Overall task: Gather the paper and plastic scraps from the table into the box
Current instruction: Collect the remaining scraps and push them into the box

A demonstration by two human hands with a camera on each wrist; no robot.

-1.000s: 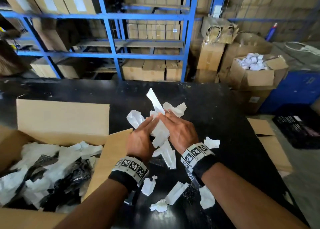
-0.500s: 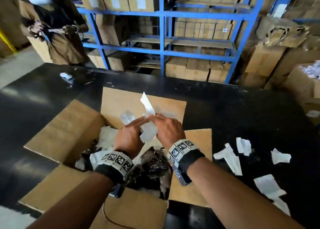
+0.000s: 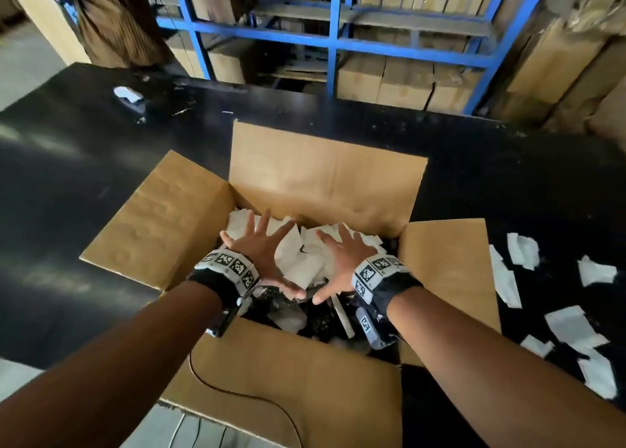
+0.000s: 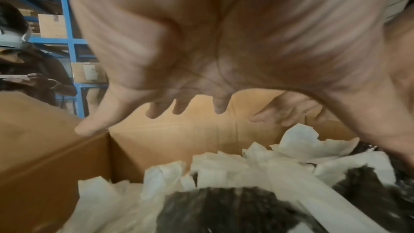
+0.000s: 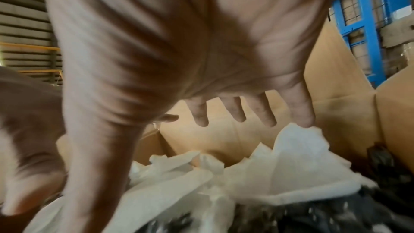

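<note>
Both hands hang over the open cardboard box (image 3: 325, 183), palms down and fingers spread wide. The left hand (image 3: 261, 254) holds nothing, its grip fully slack, and the right hand (image 3: 338, 261) is the same, splayed and empty. In the right wrist view the little finger seems to brush the top of the white paper, though blur makes contact hard to confirm.

Below them the box is heaped with white paper scraps (image 3: 301, 257) lying over dark crumpled plastic (image 3: 318, 318) (the plastic shows mostly at the near side of the pile). All four flaps stand open.

The box sits on a black surface (image 3: 101, 183). More white scraps on the surface (image 3: 572, 325) lie scattered to the right of the box, just beyond its right flap, and one lone scrap (image 3: 127, 94) rests near the far left edge. Blue shelving (image 3: 333, 44) stacked with cartons stands behind.
</note>
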